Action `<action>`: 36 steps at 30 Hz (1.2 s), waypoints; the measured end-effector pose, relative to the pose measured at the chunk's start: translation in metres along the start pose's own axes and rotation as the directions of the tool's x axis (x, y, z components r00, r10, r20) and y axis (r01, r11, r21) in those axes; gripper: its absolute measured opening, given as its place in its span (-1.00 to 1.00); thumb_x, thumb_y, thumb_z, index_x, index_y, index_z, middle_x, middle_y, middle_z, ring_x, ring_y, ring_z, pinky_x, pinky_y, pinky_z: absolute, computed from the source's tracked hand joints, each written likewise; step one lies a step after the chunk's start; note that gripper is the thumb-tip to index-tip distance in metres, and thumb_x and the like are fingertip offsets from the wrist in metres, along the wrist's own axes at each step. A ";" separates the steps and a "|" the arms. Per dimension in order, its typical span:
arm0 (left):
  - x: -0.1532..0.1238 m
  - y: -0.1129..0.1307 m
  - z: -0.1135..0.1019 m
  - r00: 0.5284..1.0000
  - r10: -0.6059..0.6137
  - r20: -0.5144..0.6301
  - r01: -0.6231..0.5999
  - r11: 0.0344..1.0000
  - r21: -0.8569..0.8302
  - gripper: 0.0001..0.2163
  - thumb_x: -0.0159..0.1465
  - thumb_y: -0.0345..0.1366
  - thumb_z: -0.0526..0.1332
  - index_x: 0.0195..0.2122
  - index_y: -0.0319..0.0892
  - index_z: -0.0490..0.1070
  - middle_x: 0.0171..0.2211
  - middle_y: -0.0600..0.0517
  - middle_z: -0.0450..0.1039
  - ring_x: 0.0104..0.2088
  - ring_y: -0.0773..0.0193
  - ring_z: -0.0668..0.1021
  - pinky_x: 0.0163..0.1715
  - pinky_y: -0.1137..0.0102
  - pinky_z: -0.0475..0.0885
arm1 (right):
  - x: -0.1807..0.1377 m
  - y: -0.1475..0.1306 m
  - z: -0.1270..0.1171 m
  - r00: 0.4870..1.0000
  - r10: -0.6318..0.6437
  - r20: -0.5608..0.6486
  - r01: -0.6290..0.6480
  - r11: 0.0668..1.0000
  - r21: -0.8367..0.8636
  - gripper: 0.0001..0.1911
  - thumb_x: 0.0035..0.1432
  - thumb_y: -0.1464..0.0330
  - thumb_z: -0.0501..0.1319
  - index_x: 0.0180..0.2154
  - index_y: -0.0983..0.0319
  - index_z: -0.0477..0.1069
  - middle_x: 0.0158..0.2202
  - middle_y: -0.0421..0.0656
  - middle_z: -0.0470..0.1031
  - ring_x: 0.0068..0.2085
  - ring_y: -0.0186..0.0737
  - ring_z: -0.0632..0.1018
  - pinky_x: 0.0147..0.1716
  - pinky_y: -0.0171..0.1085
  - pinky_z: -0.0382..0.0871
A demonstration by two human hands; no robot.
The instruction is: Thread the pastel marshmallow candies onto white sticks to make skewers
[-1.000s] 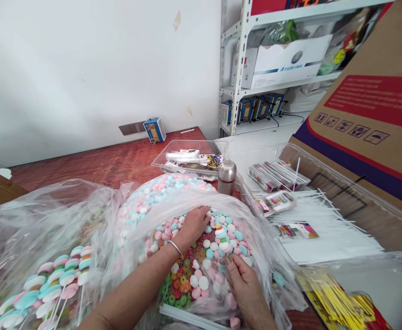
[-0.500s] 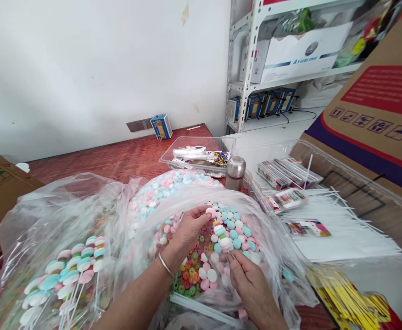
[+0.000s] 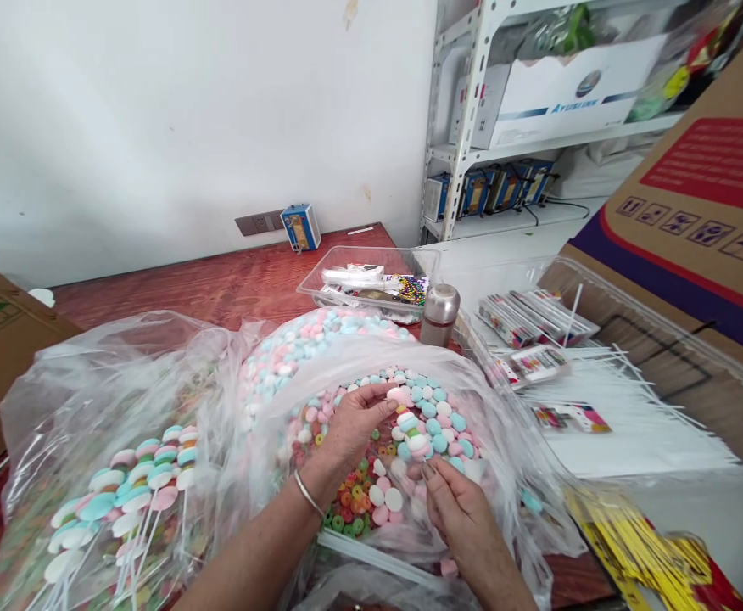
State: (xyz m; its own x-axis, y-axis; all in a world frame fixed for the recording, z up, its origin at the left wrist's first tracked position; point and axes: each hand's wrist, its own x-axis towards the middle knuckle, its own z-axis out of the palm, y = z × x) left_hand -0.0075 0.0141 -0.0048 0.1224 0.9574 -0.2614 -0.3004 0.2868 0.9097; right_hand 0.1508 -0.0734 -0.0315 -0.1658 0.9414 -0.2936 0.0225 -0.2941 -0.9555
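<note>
My left hand, with a bangle on its wrist, pinches a pale pink marshmallow at the upper end of a candy skewer. Pink, white and blue marshmallows and small gummy rings are stacked on that skewer. Below the stack, the closed fingers of my right hand grip its stick, which they mostly hide. Both hands are over an open plastic bag that holds loose marshmallows and gummy rings. White sticks lie across the near side of the bag.
Several finished candy skewers lie on plastic at left. Behind are a bag of marshmallows, a clear tray and a metal-topped bottle. White sticks, yellow ties and a cardboard box stand at right.
The left hand has brought its marshmallow closer to the top of the stack on the skewer. The right hand keeps its grip. The view has shifted slightly.
</note>
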 end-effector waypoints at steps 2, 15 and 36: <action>-0.001 0.000 0.001 1.000 0.008 -0.006 -0.007 1.000 0.027 -0.56 0.04 -0.18 0.46 -0.07 -0.25 0.55 -0.25 -0.12 0.61 -0.33 0.20 0.60 -0.29 0.34 0.51 | 0.000 -0.002 0.000 1.000 -0.003 -0.017 0.002 0.999 -0.035 -0.53 0.27 0.03 0.03 -0.19 0.28 0.45 -0.66 -0.40 0.03 -0.63 -0.39 0.07 -0.67 -0.39 -0.11; -0.006 -0.004 0.008 0.997 0.071 -0.042 -0.068 0.996 0.066 -0.66 0.15 -0.15 0.37 -0.08 -0.17 0.51 -0.39 0.03 0.51 -0.46 0.32 0.51 -0.44 0.45 0.41 | 0.001 -0.015 0.008 0.979 -0.143 -0.145 0.102 0.961 -0.258 -0.58 0.28 0.10 0.00 -0.29 0.23 0.50 -0.57 -0.24 0.39 -0.48 -0.22 0.45 -0.49 -0.35 0.30; -0.013 0.005 0.039 0.997 0.040 -0.073 -0.072 0.847 -0.526 -0.80 0.13 -0.34 0.26 -0.20 -0.17 0.41 -0.46 0.09 0.38 -0.46 0.34 0.47 -0.38 0.42 0.41 | 0.001 -0.013 0.022 0.967 -0.240 -0.090 0.164 0.849 -0.503 -0.63 0.33 0.19 -0.14 -0.35 0.18 0.33 -0.51 -0.17 0.47 -0.43 -0.15 0.53 -0.42 -0.30 0.33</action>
State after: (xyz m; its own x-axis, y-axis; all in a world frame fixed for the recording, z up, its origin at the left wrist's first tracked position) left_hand 0.0263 0.0019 0.0154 0.0411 0.9680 -0.2477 -0.7609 0.1910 0.6201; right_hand 0.1286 -0.0721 -0.0193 -0.0771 0.9954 -0.0573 0.4880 -0.0124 -0.8728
